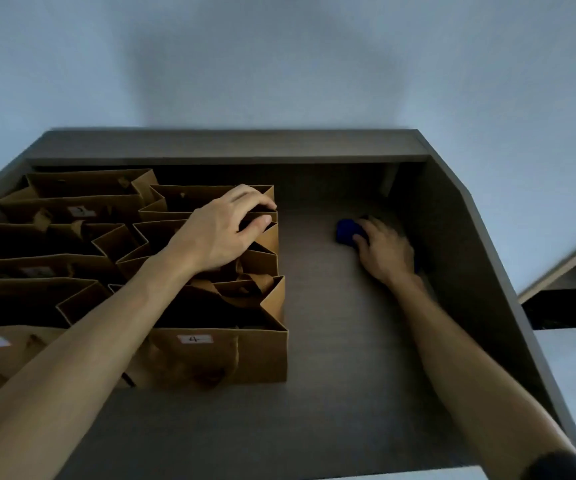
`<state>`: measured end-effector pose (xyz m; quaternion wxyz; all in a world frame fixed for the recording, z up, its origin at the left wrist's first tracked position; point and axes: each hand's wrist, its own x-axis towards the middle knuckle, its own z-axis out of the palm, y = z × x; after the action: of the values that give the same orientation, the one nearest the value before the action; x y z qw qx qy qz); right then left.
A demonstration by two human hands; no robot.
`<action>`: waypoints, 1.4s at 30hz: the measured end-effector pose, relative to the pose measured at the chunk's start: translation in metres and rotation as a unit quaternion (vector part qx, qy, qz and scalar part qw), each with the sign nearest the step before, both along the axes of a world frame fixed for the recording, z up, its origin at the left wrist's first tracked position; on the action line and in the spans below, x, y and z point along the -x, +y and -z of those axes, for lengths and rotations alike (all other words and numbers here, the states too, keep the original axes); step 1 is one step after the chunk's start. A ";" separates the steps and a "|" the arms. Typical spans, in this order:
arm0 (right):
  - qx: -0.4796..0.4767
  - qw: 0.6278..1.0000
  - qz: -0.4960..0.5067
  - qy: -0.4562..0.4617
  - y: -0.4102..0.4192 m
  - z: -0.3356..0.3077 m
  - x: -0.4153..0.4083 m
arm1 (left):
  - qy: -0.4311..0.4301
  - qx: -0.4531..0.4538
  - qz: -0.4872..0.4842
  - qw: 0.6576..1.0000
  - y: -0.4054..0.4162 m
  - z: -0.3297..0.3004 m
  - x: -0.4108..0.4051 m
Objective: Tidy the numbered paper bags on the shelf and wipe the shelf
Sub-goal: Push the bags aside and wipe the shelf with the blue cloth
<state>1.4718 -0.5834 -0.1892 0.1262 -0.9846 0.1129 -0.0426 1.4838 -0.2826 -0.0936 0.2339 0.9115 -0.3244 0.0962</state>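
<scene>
While bags (161,258) crowding the shelf's (331,358) left half are being pinched at their thin, crushable rims by the left hand (220,233), a soft blue cloth (348,232) is being gripped by the right hand (385,252) at right rear.

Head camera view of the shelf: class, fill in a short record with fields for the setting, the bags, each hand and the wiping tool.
setting: dark wooden shelf with raised back and right side wall, against a pale wall
bags: brown paper bags standing open, crowded on the left half; the front one has a label reading 4
left hand: fingers and thumb pinch the top edges of the rear bags in the right-hand column
right hand: rests on a blue cloth on the bare right part; grip unclear from blur
wiping tool: blue cloth, far right
</scene>
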 end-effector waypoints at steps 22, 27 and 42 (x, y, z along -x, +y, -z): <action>0.009 1.000 0.018 -0.001 0.016 -0.002 0.027 | -0.005 -0.009 0.002 1.000 -0.002 0.000 -0.002; 0.031 0.995 -0.086 -0.036 0.068 0.017 0.147 | 0.005 -0.002 0.003 1.000 0.000 0.000 -0.003; 0.007 1.000 0.006 0.017 0.016 -0.003 0.005 | 0.002 0.001 0.001 1.000 0.001 -0.003 0.006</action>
<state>1.4671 -0.5673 -0.1866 0.1173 -0.9853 0.1210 -0.0271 1.4777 -0.2821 -0.0908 0.2356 0.9112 -0.3247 0.0940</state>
